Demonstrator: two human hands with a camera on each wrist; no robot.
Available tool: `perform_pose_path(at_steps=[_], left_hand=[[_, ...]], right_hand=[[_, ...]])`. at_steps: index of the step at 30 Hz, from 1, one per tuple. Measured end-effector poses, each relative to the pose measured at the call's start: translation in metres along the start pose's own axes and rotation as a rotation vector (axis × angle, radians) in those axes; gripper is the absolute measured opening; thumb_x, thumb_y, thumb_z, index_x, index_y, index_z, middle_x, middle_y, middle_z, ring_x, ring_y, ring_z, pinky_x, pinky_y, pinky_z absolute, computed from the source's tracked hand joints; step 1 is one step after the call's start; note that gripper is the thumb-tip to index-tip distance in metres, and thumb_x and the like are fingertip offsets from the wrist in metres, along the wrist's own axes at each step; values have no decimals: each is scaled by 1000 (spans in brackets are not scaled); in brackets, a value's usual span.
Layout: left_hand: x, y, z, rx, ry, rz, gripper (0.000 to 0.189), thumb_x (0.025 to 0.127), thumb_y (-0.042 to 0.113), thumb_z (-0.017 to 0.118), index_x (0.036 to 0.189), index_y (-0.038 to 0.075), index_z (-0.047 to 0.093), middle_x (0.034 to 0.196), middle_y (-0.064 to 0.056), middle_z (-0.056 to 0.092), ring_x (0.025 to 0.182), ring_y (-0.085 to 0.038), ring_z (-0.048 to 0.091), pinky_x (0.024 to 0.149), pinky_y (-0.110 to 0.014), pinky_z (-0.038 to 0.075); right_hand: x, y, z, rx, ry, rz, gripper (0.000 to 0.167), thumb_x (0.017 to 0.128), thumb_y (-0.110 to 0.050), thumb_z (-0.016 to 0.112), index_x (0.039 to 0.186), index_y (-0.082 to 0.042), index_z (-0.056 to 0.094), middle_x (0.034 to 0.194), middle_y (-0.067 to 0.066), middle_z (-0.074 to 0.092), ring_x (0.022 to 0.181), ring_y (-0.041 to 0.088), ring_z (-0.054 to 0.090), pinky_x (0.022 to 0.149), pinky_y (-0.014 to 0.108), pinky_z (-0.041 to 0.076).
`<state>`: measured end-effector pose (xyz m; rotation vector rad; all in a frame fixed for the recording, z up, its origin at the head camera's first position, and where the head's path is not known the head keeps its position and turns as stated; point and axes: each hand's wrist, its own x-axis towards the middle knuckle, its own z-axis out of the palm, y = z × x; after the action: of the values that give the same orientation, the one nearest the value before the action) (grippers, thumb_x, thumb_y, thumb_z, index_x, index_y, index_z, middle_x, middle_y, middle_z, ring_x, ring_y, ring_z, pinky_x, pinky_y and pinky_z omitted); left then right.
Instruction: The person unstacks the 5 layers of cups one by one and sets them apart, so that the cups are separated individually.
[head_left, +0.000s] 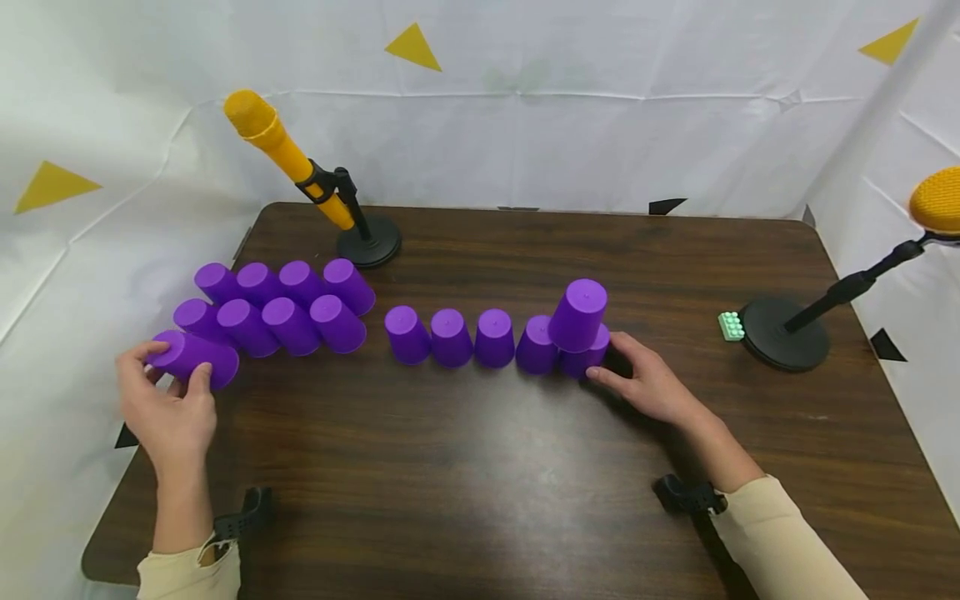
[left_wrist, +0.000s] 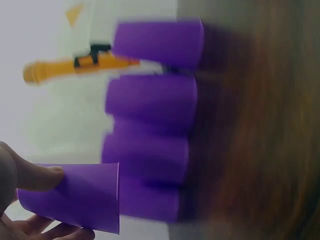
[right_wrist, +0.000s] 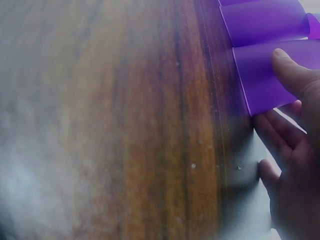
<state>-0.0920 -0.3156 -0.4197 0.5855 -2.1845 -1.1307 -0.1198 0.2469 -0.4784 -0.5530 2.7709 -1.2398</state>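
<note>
Head view: purple cups on the dark wood surface (head_left: pixel 450 475), two clusters. A block of eight cups (head_left: pixel 291 327) sits by the left edge in two rows of four; a row of five cups (head_left: pixel 495 340) runs across the middle, roughly parallel to the back edge. All mouth down, probably because the wide rims give firm footing and leave flat bases upward. The upper cup (head_left: pixel 579 315) appears to rest across the two rightmost bases, likely so both share its load.

My left hand (head_left: pixel 168 410) grasps the held cup (head_left: pixel 201 358) near the left edge, just in front of the block. Thumb one side, fingers the other, opened only cup-wide. Base end points left, wide end right; side grip leaves the mouth free. Can't tell if its rim touches down.

My right hand (head_left: pixel 647 385) is on the end cup (head_left: pixel 585 362), under the upper one: thumb on the near side, fingertips round the far side, light pinch, probably steadying it. Right wrist view agrees: thumb on the wall, a finger by the rim. Can't tell how hard I'm squeezing.

Orange microphone (head_left: pixel 288 158) on its stand by the back left corner; green block (head_left: pixel 731 326) beside the black stand (head_left: pixel 785 333) toward the right edge.
</note>
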Motion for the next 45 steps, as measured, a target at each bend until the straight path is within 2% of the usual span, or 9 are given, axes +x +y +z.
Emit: perform_pose_path(at_steps=[3,8,15,27,37,45], left_hand=[[10,-15,-2,96,9,-33,53,84,1,72,131,15,51,136,-3,51,119,-23,53,96,-40,50],[19,-30,1,187,-13,-63,50,86,4,71,130,11,49,137,-7,52,122,-27,53,98,-42,48],[24,-42,8,208,-17,-83,50,85,4,70,129,7,47,137,-8,52,125,-27,52,100,-47,46],[27,-48,8,206,-53,-104,46,86,2,67,126,6,45,137,-11,51,125,-29,51,96,-47,45],[32,-51,6,211,-76,-118,48,86,0,66,127,6,44,140,-14,46,130,-30,46,103,-48,41],[29,-47,1,212,-82,-155,51,87,4,66,132,12,43,143,-12,42,134,-28,42,107,-47,37]], right_hand=[[0,0,0,-4,1,-3,50,91,-24,71,134,-5,54,125,14,60,122,32,53,103,54,38],[0,1,1,-5,-4,5,52,91,-25,72,135,-5,53,126,13,60,122,31,53,103,54,39],[-1,0,0,-5,-10,5,53,92,-26,71,137,-6,52,128,13,59,124,31,52,104,53,38],[0,0,1,-5,1,-6,52,91,-25,71,136,-6,53,127,13,60,123,32,52,103,55,39],[0,-2,-1,5,-3,7,52,92,-24,71,136,-5,53,128,15,59,124,33,52,104,55,37],[0,-2,0,7,-2,4,51,92,-23,71,136,-5,53,128,14,59,124,32,52,104,54,38]])
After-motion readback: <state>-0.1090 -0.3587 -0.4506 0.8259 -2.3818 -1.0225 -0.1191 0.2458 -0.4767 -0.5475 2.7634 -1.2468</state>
